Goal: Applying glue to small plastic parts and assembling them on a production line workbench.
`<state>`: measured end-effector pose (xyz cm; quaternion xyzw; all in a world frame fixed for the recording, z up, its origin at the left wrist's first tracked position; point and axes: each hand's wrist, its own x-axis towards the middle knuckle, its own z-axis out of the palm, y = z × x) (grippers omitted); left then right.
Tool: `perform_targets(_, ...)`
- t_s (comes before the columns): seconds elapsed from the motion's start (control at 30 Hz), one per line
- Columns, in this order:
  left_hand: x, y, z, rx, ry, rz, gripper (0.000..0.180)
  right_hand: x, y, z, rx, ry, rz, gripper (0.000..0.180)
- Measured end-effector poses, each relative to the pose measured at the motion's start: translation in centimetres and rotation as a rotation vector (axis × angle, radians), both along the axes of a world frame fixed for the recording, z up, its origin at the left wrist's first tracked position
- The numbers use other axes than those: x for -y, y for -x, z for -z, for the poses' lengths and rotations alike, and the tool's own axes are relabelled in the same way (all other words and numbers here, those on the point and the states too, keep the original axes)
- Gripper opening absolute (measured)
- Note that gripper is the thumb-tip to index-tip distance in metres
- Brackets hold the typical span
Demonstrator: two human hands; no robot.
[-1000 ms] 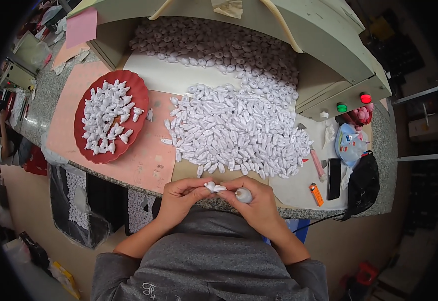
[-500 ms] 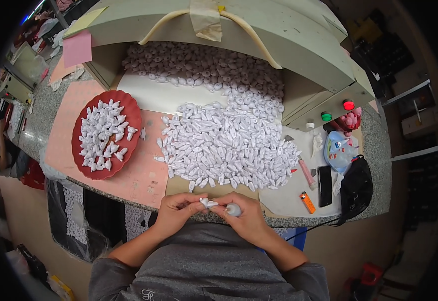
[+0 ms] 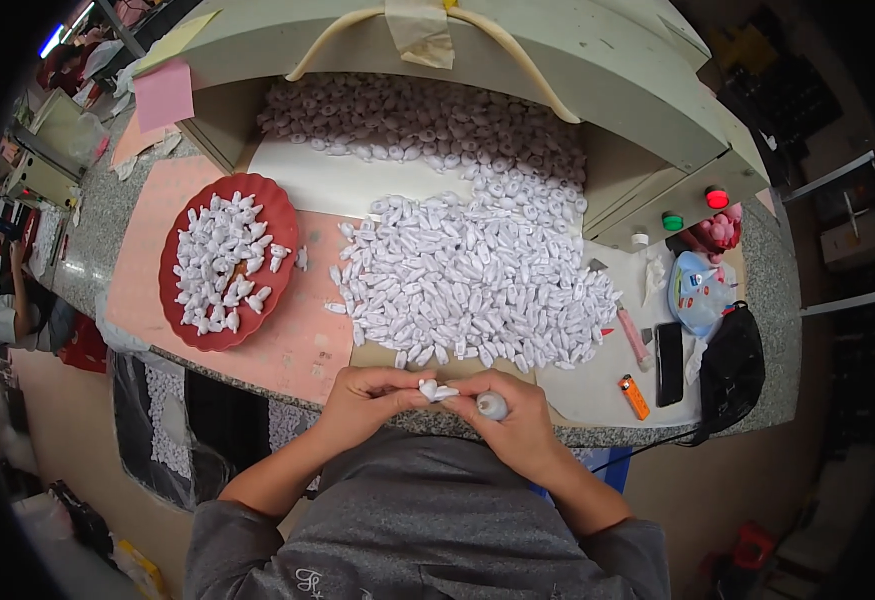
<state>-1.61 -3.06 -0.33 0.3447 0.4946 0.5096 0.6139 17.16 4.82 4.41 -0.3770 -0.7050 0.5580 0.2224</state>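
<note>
Nearer the person than the red plate (image 3: 280, 217) and to its right, the left hand (image 3: 369, 400) pinches a small white figure (image 3: 431, 390); the right hand (image 3: 513, 412) pinches its other end, cradling a whitish bottle (image 3: 492, 405). The step looks like close fingertip joining or pressing; the next move likely calls for steady, light pressure.

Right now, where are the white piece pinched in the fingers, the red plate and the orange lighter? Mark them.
White piece (image 3: 435, 391): head view, visible middle.
Red plate (image 3: 282, 217): head view, bare upper-right side.
Orange lighter (image 3: 634, 398): head view, middle of its body.
</note>
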Motion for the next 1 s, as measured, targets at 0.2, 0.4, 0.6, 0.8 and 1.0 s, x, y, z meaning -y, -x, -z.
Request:
perform_targets(0.2, 0.0, -0.1, 0.4, -0.03, 0.043, 0.052, 0.022, 0.2, -0.2, 0.9, -0.006, -0.027, -0.004, 0.012)
perform_targets(0.4, 0.0, -0.5, 0.6, 0.0, 0.017, 0.004, 0.022, 0.3, -0.5, 1.2, -0.018, -0.035, 0.002, 0.013)
perform_targets(0.6, -1.0, -0.4, 1.2, 0.244, 0.042, 0.053, 0.029, -0.4, 0.2, 1.0, -0.1, -0.014, 0.025, 0.013)
perform_targets(0.8, -0.9, 0.5, 1.1, 0.421, 0.013, -0.063, 0.024, -0.7, -0.2, 0.8, -0.114, 0.162, 0.094, 0.009)
perform_targets(1.0, 0.4, 2.5, 1.4, 0.652, -0.046, -0.203, 0.027, -1.0, -1.6, 2.5, -0.146, 0.154, 0.184, 0.013)
